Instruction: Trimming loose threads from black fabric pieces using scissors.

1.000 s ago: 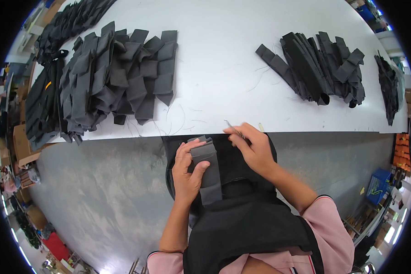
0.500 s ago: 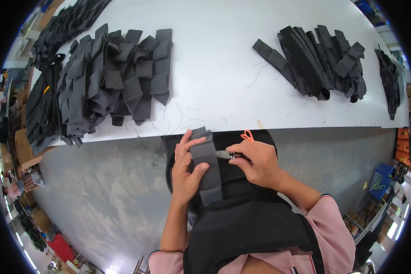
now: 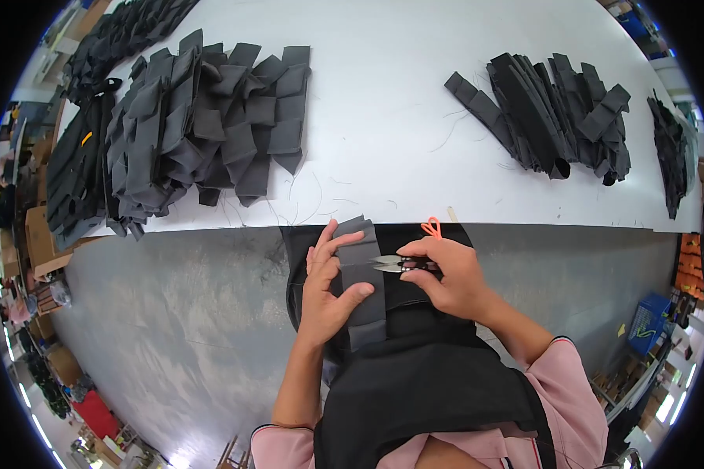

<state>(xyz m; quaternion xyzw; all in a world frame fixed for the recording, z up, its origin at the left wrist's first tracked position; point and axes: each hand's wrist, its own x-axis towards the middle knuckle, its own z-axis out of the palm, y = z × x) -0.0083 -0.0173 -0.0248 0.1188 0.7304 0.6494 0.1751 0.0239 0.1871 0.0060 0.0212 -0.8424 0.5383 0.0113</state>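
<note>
snips (image 3: 395, 268) spread wider, strip (image 3: 360, 272) under left fingers (image 3: 344, 241)

Sewing workshop, by the look of it. Big white surface (image 3: 383, 102), dark fabric strips (image 3: 287, 105) heaped upper left and upper right, stray threads along its near edge. Thread snips (image 3: 391, 267) in the right hand (image 3: 455, 277). Bare grey floor (image 3: 172, 313), cardboard box (image 3: 45, 234) at left rim, blue crate (image 3: 649, 316) lower right.

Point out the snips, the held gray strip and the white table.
Snips (image 3: 392, 267): head view, on the lower blade.
Gray strip (image 3: 363, 270): head view, flat middle.
White table (image 3: 375, 117): head view, bare top.
</note>
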